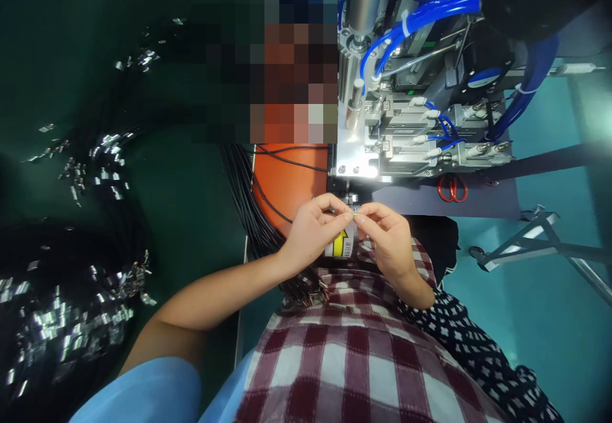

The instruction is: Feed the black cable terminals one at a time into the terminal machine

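Small piece (354, 213) pinched by left fingers (337, 222), right fingers (370, 226); green tabletop (191, 212), teal floor (507, 308).

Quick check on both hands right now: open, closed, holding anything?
Left hand: closed, thumb and forefinger pinching a tiny part, too small to identify.
Right hand: closed, fingertips pinched on that same tiny part.

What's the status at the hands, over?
Left hand, right hand: both pinching a tiny piece, too small to identify. Black cables near the left hand. Machine close ahead.
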Demonstrator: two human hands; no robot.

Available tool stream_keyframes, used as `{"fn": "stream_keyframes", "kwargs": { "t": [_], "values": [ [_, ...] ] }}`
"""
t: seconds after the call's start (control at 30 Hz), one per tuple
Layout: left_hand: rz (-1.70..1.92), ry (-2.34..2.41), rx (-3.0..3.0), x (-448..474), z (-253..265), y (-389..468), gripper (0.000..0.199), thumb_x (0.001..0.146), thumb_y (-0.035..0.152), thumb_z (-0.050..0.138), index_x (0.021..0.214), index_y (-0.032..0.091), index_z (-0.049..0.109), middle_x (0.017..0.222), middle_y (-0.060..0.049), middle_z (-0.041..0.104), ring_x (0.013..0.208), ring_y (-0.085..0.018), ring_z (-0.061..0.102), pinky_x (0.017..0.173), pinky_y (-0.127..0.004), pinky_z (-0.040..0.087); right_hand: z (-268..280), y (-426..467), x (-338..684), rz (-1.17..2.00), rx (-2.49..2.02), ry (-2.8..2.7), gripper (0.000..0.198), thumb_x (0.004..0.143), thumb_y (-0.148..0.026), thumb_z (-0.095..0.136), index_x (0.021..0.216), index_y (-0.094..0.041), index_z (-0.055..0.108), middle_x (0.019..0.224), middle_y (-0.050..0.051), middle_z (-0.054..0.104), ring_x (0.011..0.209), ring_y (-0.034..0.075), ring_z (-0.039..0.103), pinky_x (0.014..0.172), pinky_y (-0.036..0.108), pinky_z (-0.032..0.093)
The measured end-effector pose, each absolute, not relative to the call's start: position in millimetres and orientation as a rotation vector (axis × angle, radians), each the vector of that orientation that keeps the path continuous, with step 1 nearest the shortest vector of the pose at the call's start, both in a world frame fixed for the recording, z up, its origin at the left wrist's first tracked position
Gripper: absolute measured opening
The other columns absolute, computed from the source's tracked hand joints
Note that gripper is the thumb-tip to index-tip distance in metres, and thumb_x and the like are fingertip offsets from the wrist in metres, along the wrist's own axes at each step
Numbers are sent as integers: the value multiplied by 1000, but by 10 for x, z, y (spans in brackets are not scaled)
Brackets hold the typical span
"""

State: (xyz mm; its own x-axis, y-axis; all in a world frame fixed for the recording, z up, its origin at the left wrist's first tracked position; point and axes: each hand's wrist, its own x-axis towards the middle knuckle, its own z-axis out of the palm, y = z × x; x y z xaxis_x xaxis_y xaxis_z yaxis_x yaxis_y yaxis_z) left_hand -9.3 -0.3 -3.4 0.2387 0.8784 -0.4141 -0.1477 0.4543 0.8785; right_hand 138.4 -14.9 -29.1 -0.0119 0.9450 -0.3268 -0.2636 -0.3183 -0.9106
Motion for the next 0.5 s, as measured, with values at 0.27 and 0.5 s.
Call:
{"fn": "stream_keyframes", "kwargs": {
  "t": [0.27, 0.5],
  "values": [
    [835, 1101, 827, -92, -36, -9, 23, 80, 34, 73, 77, 16, 59, 47, 9, 38, 41, -4, 28, 42, -19, 16, -312, -166, 1366, 1534, -1269, -816, 12, 77, -27, 74, 74, -19, 65, 59, -5, 56, 51, 10, 49, 51, 24, 43],
    [825, 1112, 807, -86, -22, -6, 24, 79, 35, 75, 76, 16, 60, 46, 9, 39, 41, -4, 30, 41, -18, 18, -276, -185, 1411, 1428, -1311, -946, 11, 80, -30, 73, 81, -20, 68, 70, -1, 64, 55, 11, 55, 55, 26, 47]
  ]
}}
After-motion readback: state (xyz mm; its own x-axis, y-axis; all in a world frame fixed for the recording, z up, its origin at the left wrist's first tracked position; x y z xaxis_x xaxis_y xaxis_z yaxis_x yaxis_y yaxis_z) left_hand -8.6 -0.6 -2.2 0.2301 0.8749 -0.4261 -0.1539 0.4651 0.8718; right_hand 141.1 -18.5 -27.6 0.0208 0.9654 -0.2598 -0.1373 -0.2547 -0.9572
